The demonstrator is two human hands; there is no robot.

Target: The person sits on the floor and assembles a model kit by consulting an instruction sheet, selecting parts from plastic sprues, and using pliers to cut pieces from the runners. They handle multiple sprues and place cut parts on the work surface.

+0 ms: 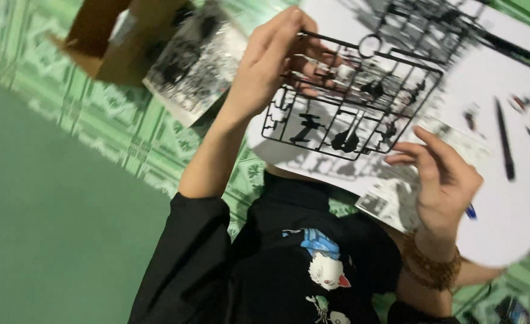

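1. The left hand (271, 60) is gripping the black plastic parts frame (352, 99) by its near left edge, fingers curled over the top bar and thumb under it, lifting the frame clear of the surface below.
2. The right hand (442, 183) is hanging open with fingers loosely spread, holding nothing; its fingertips are sitting just beside the frame's lower right corner, and whether they are touching it cannot be told.
3. The frame is lying tilted between the two hands, its far corner reaching away from the left hand toward a second black frame (433, 21) beyond it.
4. Under both hands a white round bench (511, 216) is carrying the work; its curved edge is running just below the left wrist and sweeping around under the right wrist.
5. A printed instruction sheet (397, 198) is lying beneath the right hand, its corner poking past the bench edge.
6. A black pen-like tool (505, 141) is resting to the right of the right hand, well apart from the frame, with bare white surface around it.
7. Beyond the left hand, a cardboard box (118, 39) and a black-and-white printed sheet (196, 63) are sitting on the green patterned floor (55, 198), which is lying open to the left of the left arm.
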